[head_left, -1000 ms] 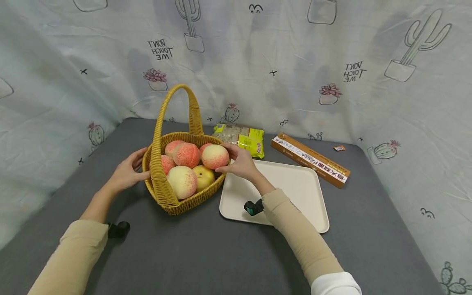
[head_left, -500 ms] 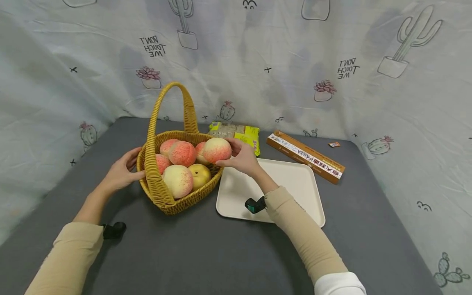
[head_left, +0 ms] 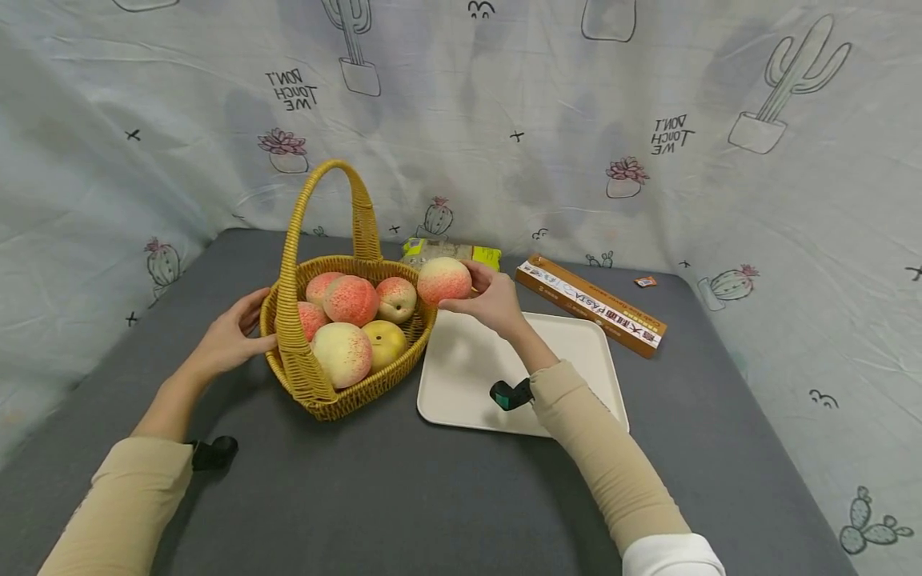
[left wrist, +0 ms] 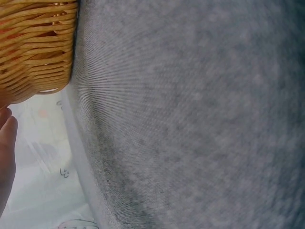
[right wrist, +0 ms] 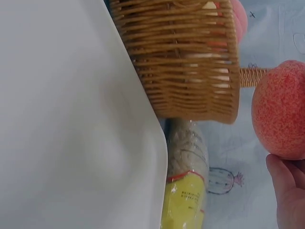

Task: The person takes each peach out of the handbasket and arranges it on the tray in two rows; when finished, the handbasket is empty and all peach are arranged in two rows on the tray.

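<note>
A yellow wicker basket (head_left: 327, 400) with a tall arched handle stands left of the middle, holding several peaches (head_left: 350, 300) and a yellow round fruit (head_left: 384, 344). At its left side, my left hand (head_left: 229, 336) holds the rim with thumb and fingers; part of the fingers is hidden. My right hand (head_left: 495, 304) pinches a pink and cream peach (head_left: 441, 282) between thumb and fingers, raised by the basket's right rim. That peach (right wrist: 282, 112) appears at the right edge of the right wrist view, away from the basket wall (right wrist: 186, 62).
A white tray (head_left: 461, 392) lies right of the basket, partly under my right forearm. Behind are a yellow and clear plastic packet (head_left: 486, 256) and a long brown pasta box (head_left: 591, 304). A small orange wrapper (head_left: 645, 282) lies at the far right of the grey table (head_left: 346, 496).
My right hand has lifted the peach out from among the others and moved it right, uncovering another peach beneath. The left hand has stayed at the basket. The head view has shifted slightly.
</note>
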`<state>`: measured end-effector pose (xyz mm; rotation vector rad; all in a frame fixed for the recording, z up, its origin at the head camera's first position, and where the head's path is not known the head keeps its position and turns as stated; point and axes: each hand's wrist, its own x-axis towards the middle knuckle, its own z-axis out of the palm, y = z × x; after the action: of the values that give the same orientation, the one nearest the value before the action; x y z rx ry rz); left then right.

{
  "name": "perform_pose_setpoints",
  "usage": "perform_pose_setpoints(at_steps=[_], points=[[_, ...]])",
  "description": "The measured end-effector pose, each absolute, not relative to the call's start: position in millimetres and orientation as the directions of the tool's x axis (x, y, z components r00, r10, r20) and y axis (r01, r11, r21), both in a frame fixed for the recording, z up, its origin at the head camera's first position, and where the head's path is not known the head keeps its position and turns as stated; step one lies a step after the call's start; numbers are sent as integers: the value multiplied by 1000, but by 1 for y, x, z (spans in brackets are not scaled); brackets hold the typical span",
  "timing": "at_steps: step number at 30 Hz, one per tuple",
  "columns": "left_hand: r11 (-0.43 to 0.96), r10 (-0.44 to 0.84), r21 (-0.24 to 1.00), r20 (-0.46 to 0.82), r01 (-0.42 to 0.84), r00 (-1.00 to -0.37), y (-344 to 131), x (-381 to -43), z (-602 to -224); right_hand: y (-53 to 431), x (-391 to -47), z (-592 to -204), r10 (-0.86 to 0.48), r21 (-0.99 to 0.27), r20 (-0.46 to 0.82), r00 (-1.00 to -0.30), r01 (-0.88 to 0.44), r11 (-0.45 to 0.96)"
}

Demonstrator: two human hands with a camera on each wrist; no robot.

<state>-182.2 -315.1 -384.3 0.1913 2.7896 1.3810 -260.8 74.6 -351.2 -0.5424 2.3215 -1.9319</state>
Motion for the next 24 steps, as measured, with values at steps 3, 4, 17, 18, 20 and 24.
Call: perform_pose_setpoints(at_steps=[3,4,17,18,20,24], points=[[600,119,794,34,100,-992,-315,-182,-384,78,-263,-352,-286,-968,166,-944,-211,134],[598,119,795,35,100,-992,-315,-182,-384,79,-263,-352,-276,-969,164,-947,-207,132],[597,120,794,52,113,-991,-314,-181,-384,91,-269,-364,-150,-950,61,-987,-104,296],[596,121,795,49,112,-991,-314,-181,-383,92,-269,-365,-140,-947,49,-989,-91,308],[596,124,795,47,112,-991,-314,-180,-383,92,-270,-368,-122,-942,32,-992,-71,327],[599,126,792,51,117,-991,-315,-180,-383,91,-271,-372,-92,-921,-6,-996,-30,387]])
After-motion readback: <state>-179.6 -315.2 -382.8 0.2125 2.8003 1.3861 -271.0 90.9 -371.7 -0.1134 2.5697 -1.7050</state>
